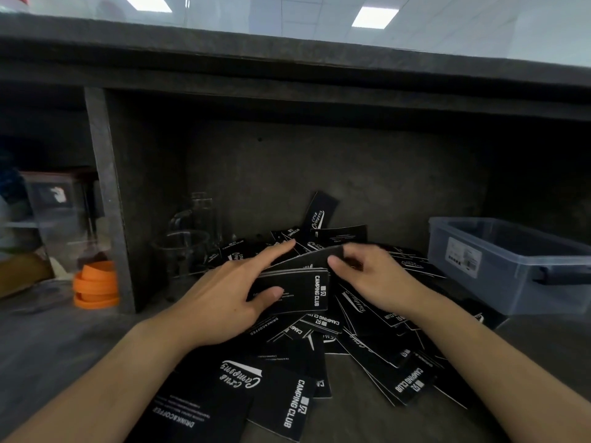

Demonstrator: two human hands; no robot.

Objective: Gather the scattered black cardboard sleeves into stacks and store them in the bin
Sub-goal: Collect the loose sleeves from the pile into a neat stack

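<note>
Loose black sleeves (287, 404) sprawling across bottom centre; mid-frame, left hand (217, 302) pinching small stack (316, 292), thumb pressing front, right hand (374, 276) gripping its right end. At right, bin (511, 282) waiting. Likely light, stiff, slippery card, best squeezed by edges.

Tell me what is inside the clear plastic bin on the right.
Through the open top of the bin, only its far inner walls show; no black sleeves are visible inside. Its frosted near wall covers the floor, so the bottom cannot be checked.
</note>
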